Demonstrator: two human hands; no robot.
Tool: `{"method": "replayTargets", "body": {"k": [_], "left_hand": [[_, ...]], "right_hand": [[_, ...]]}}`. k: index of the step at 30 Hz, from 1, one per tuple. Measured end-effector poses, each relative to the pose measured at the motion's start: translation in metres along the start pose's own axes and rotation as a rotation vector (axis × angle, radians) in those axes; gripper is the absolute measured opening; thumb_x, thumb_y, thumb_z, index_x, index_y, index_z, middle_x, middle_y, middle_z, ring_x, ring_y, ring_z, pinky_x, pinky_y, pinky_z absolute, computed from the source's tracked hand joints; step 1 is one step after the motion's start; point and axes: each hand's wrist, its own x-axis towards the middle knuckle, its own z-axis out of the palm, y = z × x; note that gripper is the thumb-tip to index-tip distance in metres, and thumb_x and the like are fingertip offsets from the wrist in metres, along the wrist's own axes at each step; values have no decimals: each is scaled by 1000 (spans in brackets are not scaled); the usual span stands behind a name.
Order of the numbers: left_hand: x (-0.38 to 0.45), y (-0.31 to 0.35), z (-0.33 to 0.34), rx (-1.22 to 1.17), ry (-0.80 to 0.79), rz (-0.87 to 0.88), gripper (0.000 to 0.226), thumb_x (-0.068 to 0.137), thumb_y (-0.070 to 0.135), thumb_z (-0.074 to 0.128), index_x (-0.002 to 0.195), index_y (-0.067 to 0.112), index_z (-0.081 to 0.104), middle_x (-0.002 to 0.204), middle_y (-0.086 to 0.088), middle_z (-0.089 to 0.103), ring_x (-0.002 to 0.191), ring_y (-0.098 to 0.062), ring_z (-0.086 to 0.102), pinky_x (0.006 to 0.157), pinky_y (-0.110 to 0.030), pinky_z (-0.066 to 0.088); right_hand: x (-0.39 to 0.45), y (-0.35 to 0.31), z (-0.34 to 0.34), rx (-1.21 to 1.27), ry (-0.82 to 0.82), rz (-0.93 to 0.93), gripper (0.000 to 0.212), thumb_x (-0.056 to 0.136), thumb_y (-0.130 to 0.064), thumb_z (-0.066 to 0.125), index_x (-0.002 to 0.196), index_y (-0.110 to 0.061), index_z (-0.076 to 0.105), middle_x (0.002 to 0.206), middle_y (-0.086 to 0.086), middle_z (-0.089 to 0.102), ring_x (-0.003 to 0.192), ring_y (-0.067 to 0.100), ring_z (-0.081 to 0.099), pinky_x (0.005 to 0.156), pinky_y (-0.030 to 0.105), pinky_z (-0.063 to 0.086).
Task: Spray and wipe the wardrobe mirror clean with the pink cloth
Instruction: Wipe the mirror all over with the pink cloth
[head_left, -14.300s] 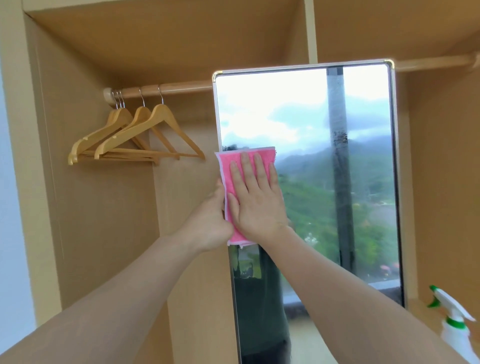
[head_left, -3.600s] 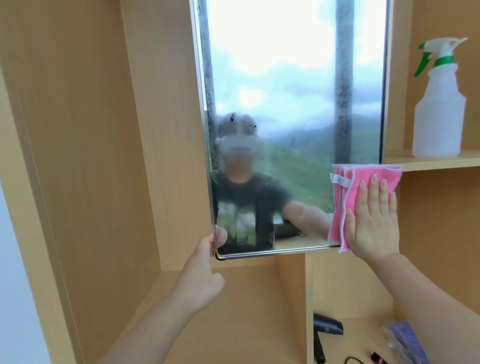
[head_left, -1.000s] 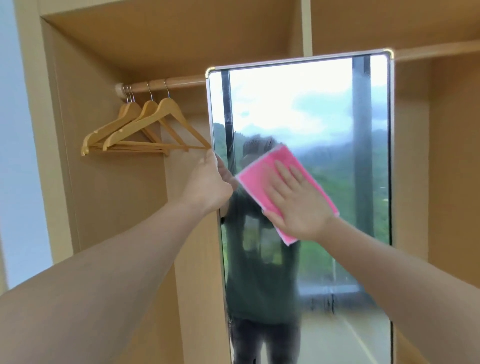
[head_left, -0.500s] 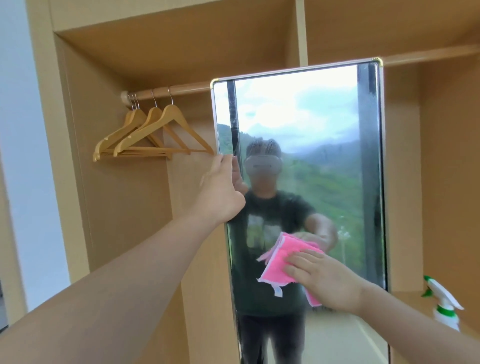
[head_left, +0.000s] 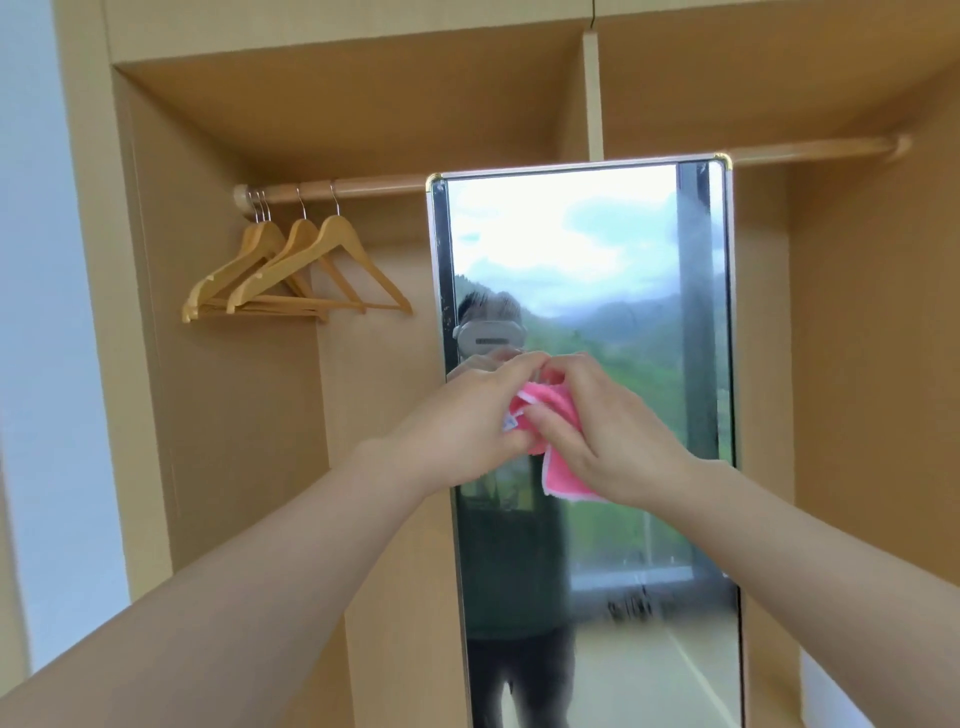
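Note:
The tall wardrobe mirror (head_left: 597, 249) with a silver frame stands in the middle of the open wardrobe and reflects a window view and a person. In front of its middle, both my hands hold the pink cloth (head_left: 553, 415) bunched between them, off the glass. My left hand (head_left: 467, 421) pinches the cloth's left edge near its small label. My right hand (head_left: 613, 431) grips the cloth from the right, with a pink corner hanging below the palm. The spray bottle is out of view.
Several wooden hangers (head_left: 291, 275) hang on the rail (head_left: 363, 188) in the left compartment. Wooden wardrobe walls enclose the mirror on both sides. A pale wall (head_left: 36, 312) runs along the far left.
My left hand has let go of the mirror's left edge and joined my right hand on the cloth. The cloth has come off the glass and is bunched. The view has pulled back.

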Motion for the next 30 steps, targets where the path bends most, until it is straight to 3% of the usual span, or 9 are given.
{"method": "replayTargets", "body": {"k": [3,6,10,13,16,20,23,26,30], "left_hand": [[-4,-9,-7,-47,64,-51,25,94,25,57,118,23,60,119,4,63,113,-14,54,93,-27,43],[-14,-16,-16,-102,85,-47,14,97,29,52,92,20,63,100,5,66,92,-9,59,77,-23,46],[-26,-25,-26,-131,98,-92,22,99,30,46,79,28,55,76,17,56,70,-1,54,60,-12,40],[-31,-30,-29,-147,102,-110,28,100,29,44,73,31,49,71,16,54,64,1,53,57,-14,41],[-33,-33,-28,-133,93,-94,28,102,30,39,77,23,51,71,12,52,63,0,50,56,-15,36],[-38,-37,-29,-230,27,-133,35,103,31,32,102,7,57,90,-5,60,78,-16,56,70,-27,45],[-40,-34,-32,-310,8,-169,28,96,36,51,119,22,54,107,4,60,92,-10,59,73,-19,49],[-33,-32,-30,-172,-54,-163,53,78,41,74,123,29,49,109,10,56,96,-6,58,78,-20,50],[-26,-36,-31,-83,27,-92,23,82,22,72,103,18,63,92,2,63,80,-11,59,64,-21,47]], "right_hand": [[-1,-8,2,34,-100,-20,56,89,-64,24,125,-23,35,117,-12,42,94,4,48,79,27,39],[-3,-11,-1,181,-223,16,66,87,-70,23,138,-28,26,131,-15,43,109,3,48,92,28,41],[-7,-8,-6,396,-309,208,38,89,-68,34,126,-58,32,127,-28,48,116,1,50,100,32,41],[-4,-9,-3,582,-344,273,35,92,-47,50,126,-45,44,127,-16,54,114,2,55,99,34,45],[1,-15,2,520,-293,254,28,87,-34,59,115,-33,61,109,-5,65,96,11,65,83,32,53],[5,-20,-3,344,-181,220,9,89,-21,65,98,-18,67,83,-15,61,69,-6,57,61,10,44],[7,-25,-6,322,-113,217,8,88,-18,67,89,-10,65,79,-24,57,71,-15,56,60,6,41],[13,-35,-3,360,-87,233,10,87,-18,68,86,-9,63,78,-25,56,70,-17,55,58,5,40],[23,-47,-3,471,-69,242,19,82,-13,73,88,0,59,78,-16,57,69,-14,57,58,6,43]]}}
